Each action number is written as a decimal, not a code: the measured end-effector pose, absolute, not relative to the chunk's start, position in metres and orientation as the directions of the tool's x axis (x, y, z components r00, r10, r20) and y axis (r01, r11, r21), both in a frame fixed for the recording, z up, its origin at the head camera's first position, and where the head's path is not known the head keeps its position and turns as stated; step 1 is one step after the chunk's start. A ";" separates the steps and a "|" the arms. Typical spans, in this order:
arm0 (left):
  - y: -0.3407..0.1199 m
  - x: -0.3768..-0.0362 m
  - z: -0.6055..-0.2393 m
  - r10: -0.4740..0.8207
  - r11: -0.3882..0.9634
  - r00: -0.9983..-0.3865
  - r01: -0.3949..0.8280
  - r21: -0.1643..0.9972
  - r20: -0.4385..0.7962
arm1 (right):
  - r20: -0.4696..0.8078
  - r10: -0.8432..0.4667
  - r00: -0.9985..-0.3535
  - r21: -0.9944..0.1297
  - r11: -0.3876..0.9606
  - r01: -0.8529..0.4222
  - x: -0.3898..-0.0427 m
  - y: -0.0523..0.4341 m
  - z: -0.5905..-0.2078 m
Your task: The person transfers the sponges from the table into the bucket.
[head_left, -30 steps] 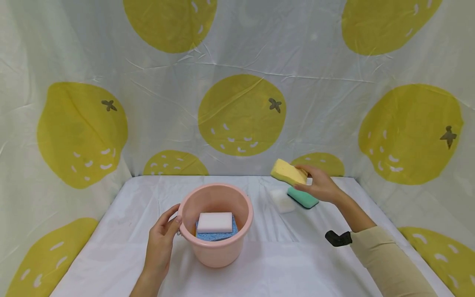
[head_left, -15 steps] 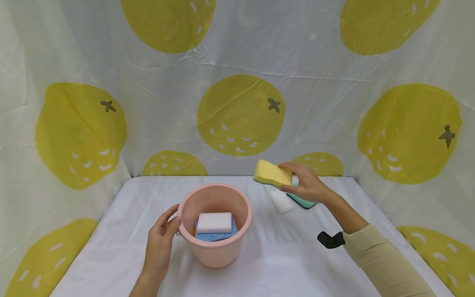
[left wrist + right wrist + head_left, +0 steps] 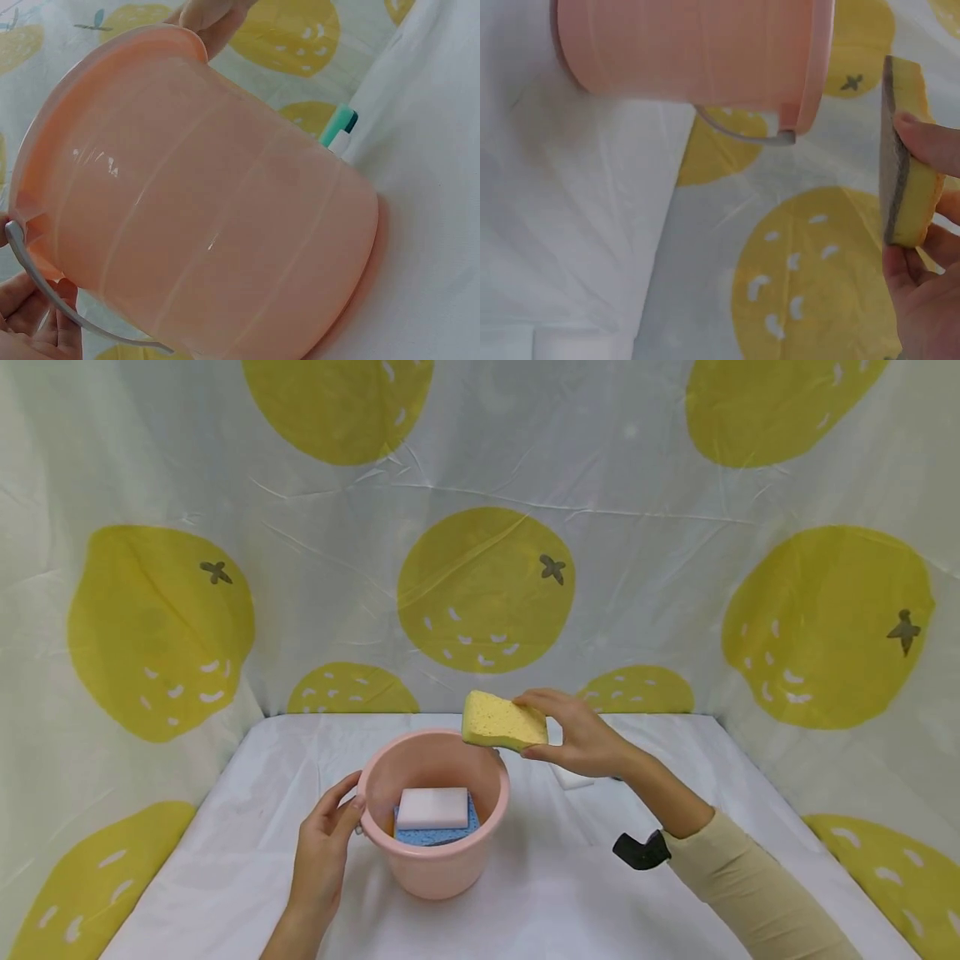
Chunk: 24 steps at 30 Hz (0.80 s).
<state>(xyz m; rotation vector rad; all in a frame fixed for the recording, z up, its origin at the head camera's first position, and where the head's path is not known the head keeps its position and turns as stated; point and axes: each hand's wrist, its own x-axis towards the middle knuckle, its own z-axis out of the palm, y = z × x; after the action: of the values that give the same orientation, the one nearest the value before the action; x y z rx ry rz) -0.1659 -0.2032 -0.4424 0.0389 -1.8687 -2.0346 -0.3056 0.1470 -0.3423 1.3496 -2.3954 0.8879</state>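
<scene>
A pink bucket (image 3: 438, 868) stands upright on the white-covered table. My left hand (image 3: 324, 852) holds its rim at the left side, thumb at the edge. Inside lie a white sponge (image 3: 432, 808) and, under it, a blue sponge (image 3: 437, 837); a sliver of yellow-orange shows beside them. My right hand (image 3: 581, 735) pinches a yellow sponge (image 3: 504, 722) between thumb and fingers, above the bucket's far right rim. In the right wrist view, this yellow sponge (image 3: 911, 187) has a grey-brown layer on one face. Near the left hand, the bucket's pale handle (image 3: 75, 315) hangs down.
Behind the right hand, a white sponge (image 3: 573, 779) lies partly hidden on the table. A green sponge (image 3: 339, 126) peeks past the bucket in the left wrist view. White cloth printed with lemons (image 3: 486, 589) hangs at the back and both sides.
My right hand has carried the yellow sponge leftward, from above the green and white sponges to the bucket's right rim. The left hand and the bucket have stayed in place.
</scene>
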 end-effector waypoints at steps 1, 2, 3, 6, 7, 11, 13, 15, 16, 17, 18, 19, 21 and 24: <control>-0.203 -0.165 -0.442 -0.289 -0.048 -0.930 0.253 0.966 0.229 | 0.491 -0.688 -0.535 -0.386 0.379 -0.841 -0.305 0.144 -0.341; -0.203 -0.165 -0.442 -0.287 -0.048 -0.930 0.252 0.966 0.229 | 0.492 -0.691 -0.530 -0.382 0.376 -0.844 -0.304 0.141 -0.341; -0.203 -0.165 -0.442 -0.285 -0.049 -0.931 0.251 0.967 0.228 | 0.495 -0.693 -0.524 -0.375 0.374 -0.848 -0.304 0.138 -0.341; -0.203 -0.164 -0.441 -0.284 -0.048 -0.931 0.254 0.966 0.231 | 0.502 -0.704 -0.503 -0.361 0.358 -0.861 -0.304 0.131 -0.340; -0.203 -0.164 -0.441 -0.285 -0.049 -0.931 0.254 0.966 0.230 | 0.501 -0.709 -0.496 -0.364 0.348 -0.864 -0.303 0.129 -0.339; -0.202 -0.165 -0.440 -0.284 -0.053 -0.932 0.249 0.967 0.225 | 0.488 -0.729 -0.480 -0.377 0.319 -0.869 -0.300 0.122 -0.338; -0.202 -0.166 -0.441 -0.286 -0.053 -0.932 0.248 0.967 0.223 | 0.483 -0.736 -0.473 -0.381 0.310 -0.871 -0.298 0.118 -0.338; -0.202 -0.167 -0.442 -0.289 -0.051 -0.930 0.254 0.966 0.229 | 0.480 -0.743 -0.467 -0.379 0.304 -0.874 -0.297 0.113 -0.339; -0.202 -0.167 -0.442 -0.288 -0.048 -0.928 0.259 0.965 0.235 | 0.477 -0.747 -0.463 -0.379 0.301 -0.875 -0.296 0.111 -0.339; -0.202 -0.167 -0.442 -0.288 -0.045 -0.927 0.264 0.963 0.241 | 0.471 -0.754 -0.459 -0.381 0.296 -0.876 -0.296 0.108 -0.339; -0.202 -0.168 -0.442 -0.290 -0.042 -0.925 0.269 0.962 0.246 | 0.460 -0.762 -0.456 -0.384 0.293 -0.876 -0.295 0.105 -0.339; -0.202 -0.168 -0.443 -0.291 -0.041 -0.924 0.272 0.961 0.249 | 0.446 -0.773 -0.451 -0.388 0.287 -0.876 -0.295 0.102 -0.339; -0.203 -0.168 -0.443 -0.294 -0.039 -0.923 0.272 0.962 0.249 | 0.413 -0.795 -0.444 -0.402 0.279 -0.872 -0.295 0.096 -0.340; -0.203 -0.167 -0.443 -0.297 -0.042 -0.925 0.262 0.964 0.239 | 0.367 -0.816 -0.447 -0.430 0.277 -0.859 -0.295 0.090 -0.342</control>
<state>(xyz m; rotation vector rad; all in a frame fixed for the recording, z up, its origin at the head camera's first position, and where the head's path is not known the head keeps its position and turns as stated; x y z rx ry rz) -0.1671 -0.2034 -0.4434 0.0363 -1.8639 -2.0241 -0.2949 0.0897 -0.3421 1.6110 -2.4507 0.9008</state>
